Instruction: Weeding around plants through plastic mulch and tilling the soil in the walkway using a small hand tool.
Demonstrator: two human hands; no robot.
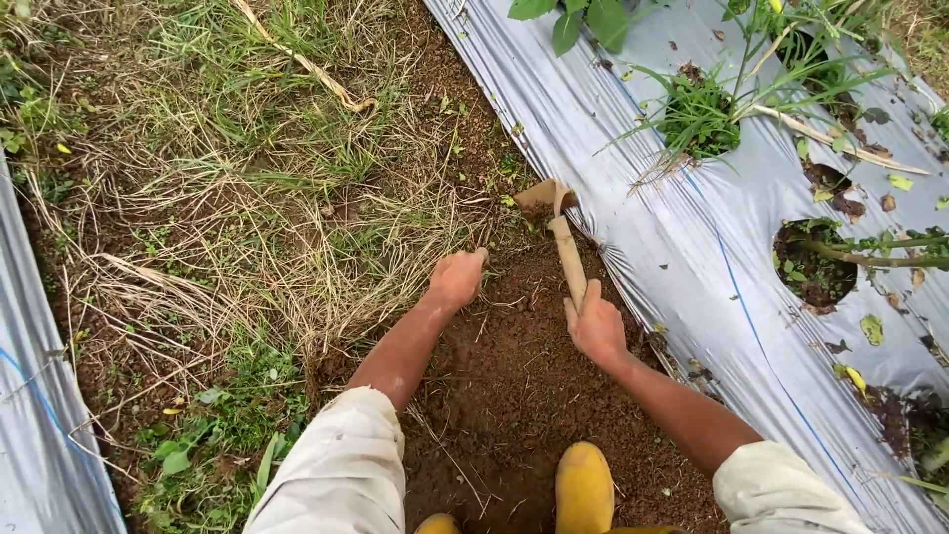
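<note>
My right hand [596,323] grips the wooden handle of a small hand hoe [560,222], whose soil-caked blade rests on the ground by the edge of a silver plastic sheet [682,247]. My left hand [457,277] is closed in a fist over the grass and weeds at the edge of the bare brown soil [514,376]; what it holds is hidden inside the fist. Both arms reach forward from rolled-up pale sleeves.
Dry and green grass [247,198] covers the ground to the left. The silver sheet has round holes with plants [702,114] and stems [860,252]. Another silver sheet [30,425] lies far left. Yellow boots [583,485] stand at the bottom.
</note>
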